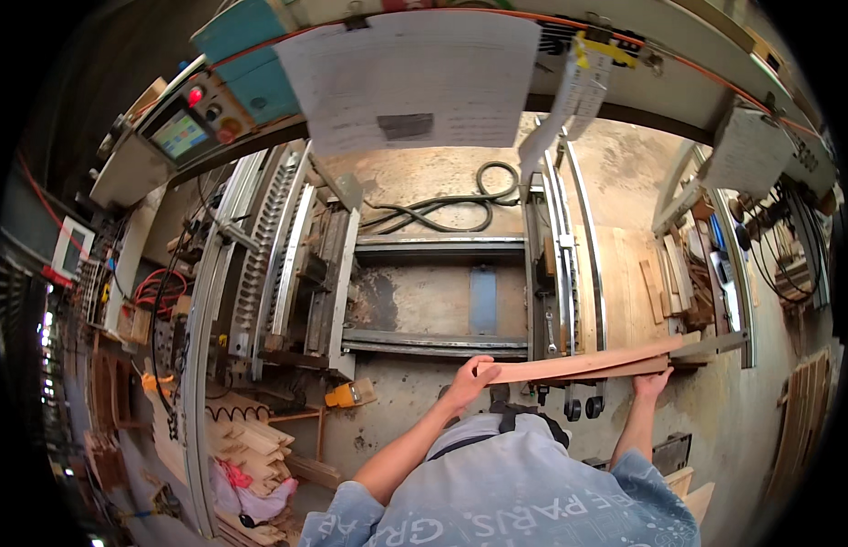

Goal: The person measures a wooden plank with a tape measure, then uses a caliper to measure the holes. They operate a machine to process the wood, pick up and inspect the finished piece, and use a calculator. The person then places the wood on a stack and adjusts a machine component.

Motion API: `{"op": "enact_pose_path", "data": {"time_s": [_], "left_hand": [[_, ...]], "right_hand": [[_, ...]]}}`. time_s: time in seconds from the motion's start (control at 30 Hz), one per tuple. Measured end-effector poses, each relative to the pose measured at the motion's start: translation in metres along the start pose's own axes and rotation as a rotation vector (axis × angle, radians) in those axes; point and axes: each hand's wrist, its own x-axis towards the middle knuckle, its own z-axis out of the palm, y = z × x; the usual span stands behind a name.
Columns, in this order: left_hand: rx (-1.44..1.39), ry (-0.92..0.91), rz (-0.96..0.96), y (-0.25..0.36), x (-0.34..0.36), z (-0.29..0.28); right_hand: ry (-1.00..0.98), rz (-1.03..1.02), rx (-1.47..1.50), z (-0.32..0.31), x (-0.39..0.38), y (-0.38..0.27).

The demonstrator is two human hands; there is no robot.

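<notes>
Both hands hold a stack of thin boards (pixel 584 363) out in front of the person, near the middle right of the scene, just in front of the machine (pixel 442 292). The boards are long, narrow and flat, of pale reddish-brown wood, lying one on another and running from left to right with the right end a little higher and farther. The left hand (pixel 470 376) has its grip closed on the left end, fingers curled over the top edge. The right hand (pixel 650 383) supports the stack from below near its right part, fingers up against the underside; how far its grip closes around the wood cannot be told. The right end of the stack reaches toward a grey metal bar (pixel 711 345) on the machine's right rail. To the near left a pile of cut wood pieces (pixel 251 442) lies beside the frame, with a yellow tool (pixel 349 394) on the floor (pixel 406 401) close by.
</notes>
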Motion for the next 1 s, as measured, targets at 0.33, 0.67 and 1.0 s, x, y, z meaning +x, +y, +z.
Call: {"op": "enact_pose_path", "data": {"time_s": [0.33, 0.67, 1.0], "left_hand": [[0.191, 0.017, 0.003, 0.005, 0.027, 0.001], [1.098, -0.095, 0.340, 0.071, 0.008, 0.008], [0.954, -0.090, 0.512, 0.029, -0.001, 0.010]], "right_hand": [[-0.069, -0.977, -1.339, 0.079, -0.061, -0.078], [-1.241, -0.943, -2.399, 0.089, -0.082, 0.016], [-1.358, -0.937, -2.526, 0.119, -0.119, 0.026]]}}
